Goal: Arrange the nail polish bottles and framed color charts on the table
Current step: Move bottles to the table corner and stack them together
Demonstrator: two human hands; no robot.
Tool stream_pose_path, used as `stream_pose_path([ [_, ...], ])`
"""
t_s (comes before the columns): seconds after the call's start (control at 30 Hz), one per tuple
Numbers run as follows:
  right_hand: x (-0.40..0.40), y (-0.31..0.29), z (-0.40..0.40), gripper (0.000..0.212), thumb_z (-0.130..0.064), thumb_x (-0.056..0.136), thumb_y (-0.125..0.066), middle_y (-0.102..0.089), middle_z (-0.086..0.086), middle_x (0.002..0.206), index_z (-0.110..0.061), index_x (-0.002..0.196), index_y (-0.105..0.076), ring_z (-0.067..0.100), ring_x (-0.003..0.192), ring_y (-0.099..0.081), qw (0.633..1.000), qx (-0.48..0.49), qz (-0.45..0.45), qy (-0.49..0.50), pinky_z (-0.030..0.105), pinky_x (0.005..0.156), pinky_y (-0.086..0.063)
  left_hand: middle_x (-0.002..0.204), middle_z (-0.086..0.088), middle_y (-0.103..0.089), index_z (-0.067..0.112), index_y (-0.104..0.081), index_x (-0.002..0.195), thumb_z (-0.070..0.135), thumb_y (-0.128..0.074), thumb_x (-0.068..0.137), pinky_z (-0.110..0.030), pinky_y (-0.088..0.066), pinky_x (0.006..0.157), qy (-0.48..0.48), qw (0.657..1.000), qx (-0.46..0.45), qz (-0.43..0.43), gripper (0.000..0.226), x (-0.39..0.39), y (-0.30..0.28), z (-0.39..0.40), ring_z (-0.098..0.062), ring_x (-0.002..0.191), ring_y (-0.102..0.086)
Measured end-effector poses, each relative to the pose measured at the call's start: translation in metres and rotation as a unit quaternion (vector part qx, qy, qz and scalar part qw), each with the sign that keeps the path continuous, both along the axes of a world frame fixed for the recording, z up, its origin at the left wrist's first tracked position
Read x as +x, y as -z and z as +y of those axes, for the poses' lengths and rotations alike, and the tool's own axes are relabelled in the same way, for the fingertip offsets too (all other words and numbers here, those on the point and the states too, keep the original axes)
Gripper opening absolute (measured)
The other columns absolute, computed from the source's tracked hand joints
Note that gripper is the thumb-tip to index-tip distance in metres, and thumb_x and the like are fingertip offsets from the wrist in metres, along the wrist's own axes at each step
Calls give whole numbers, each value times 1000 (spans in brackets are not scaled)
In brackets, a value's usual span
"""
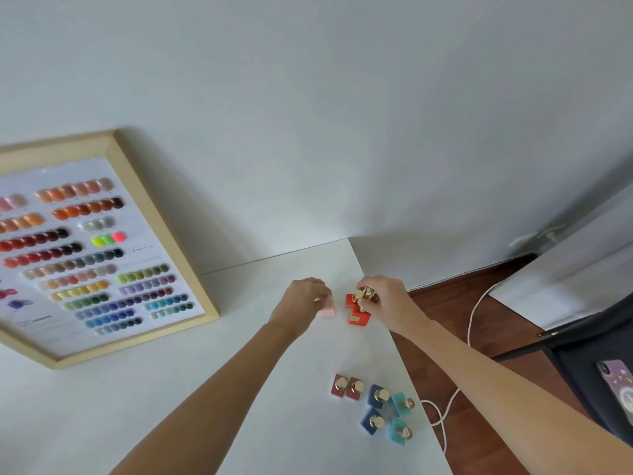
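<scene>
My left hand (301,305) is closed over a pale pink bottle (326,306) near the table's far right corner. Just to its right, my right hand (383,299) grips the gold caps of the red-orange bottles (358,315), which stand on the white table (171,406). Nearer to me stand two dark red bottles (346,387), two dark blue bottles (375,407) and two teal bottles (400,418), all square with gold caps. A wood-framed color chart (85,252) leans against the wall at the left.
The table's right edge runs diagonally close to the bottles; beyond it lies a wooden floor with a white cable (474,317). A dark chair holding a phone (620,389) stands at the far right.
</scene>
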State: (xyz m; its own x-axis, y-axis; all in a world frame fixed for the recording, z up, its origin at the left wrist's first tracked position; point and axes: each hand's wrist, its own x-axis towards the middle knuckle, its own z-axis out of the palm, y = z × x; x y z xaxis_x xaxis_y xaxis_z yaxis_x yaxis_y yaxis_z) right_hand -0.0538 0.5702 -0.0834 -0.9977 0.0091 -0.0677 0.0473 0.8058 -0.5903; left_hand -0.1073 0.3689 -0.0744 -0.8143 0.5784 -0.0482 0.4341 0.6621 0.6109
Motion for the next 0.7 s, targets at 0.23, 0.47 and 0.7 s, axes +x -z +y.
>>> stream_pose_path([
  [0.23, -64, -7, 1, 19, -4, 82, -67, -64, 13, 91, -8, 100, -67, 21, 78, -56, 1000, -6, 22, 4, 31, 73, -48, 81, 6, -54, 9, -71, 84, 4, -58, 90, -18, -37, 66, -55, 998, 12, -10, 15, -47, 0, 10, -15, 73, -53],
  [0.47, -112, 4, -1, 20, -5, 86, -63, -52, 3, 84, -10, 105, -65, 19, 74, -51, 1000, 0, 24, -10, 26, 67, -41, 74, 1, -47, 6, -69, 80, -2, -55, 88, -25, -35, 60, -82, 996, 25, 5, 18, -84, 9, 24, -19, 67, -44],
  [0.7, -138, 13, 0, 22, -2, 84, -62, -54, 3, 87, -15, 102, -65, 18, 76, -53, 999, -7, 44, -16, 26, 68, -42, 84, -7, -60, 8, -69, 86, -4, -57, 86, -40, -50, 68, -90, 994, 53, 25, 16, -99, 23, 33, -27, 73, -56],
])
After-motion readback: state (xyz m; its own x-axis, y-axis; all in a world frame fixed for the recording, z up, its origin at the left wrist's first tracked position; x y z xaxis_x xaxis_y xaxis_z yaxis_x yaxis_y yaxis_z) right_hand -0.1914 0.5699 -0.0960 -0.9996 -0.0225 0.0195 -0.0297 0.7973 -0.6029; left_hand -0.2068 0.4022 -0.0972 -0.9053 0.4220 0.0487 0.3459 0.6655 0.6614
